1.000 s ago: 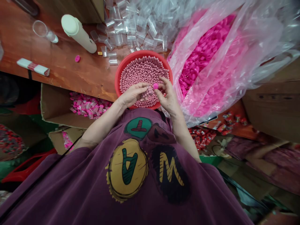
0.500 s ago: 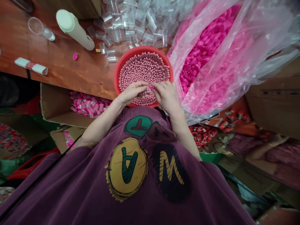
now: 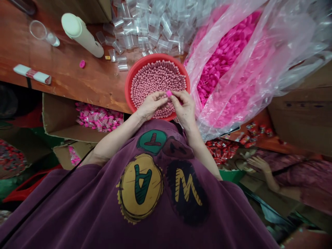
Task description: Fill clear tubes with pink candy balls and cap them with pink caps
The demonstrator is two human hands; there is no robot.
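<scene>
A red bowl [image 3: 129,74] of small pink beads [image 3: 158,77] stands at the table's near edge. Over its near part my left hand [image 3: 152,104] and my right hand [image 3: 183,106] meet, fingertips pinched together. Between them is a small bright pink cap [image 3: 168,93], gripped by both hands. What lies under the cap, behind the fingers, is too small to make out. Right of the bowl lies an open clear bag [image 3: 249,86] full of bright pink pieces [image 3: 223,55].
Clear plastic cups [image 3: 153,27] are heaped behind the bowl. A pale bottle [image 3: 83,34] lies at the back left. Below the table edge stands a cardboard box [image 3: 58,119] of pink packed items [image 3: 100,117]. At the right, another person's arm [image 3: 272,180] shows.
The pink cap between my fingertips now shows more fully, and my right hand's fingers are more bent. The other person's hand has come into clearer view at the right.
</scene>
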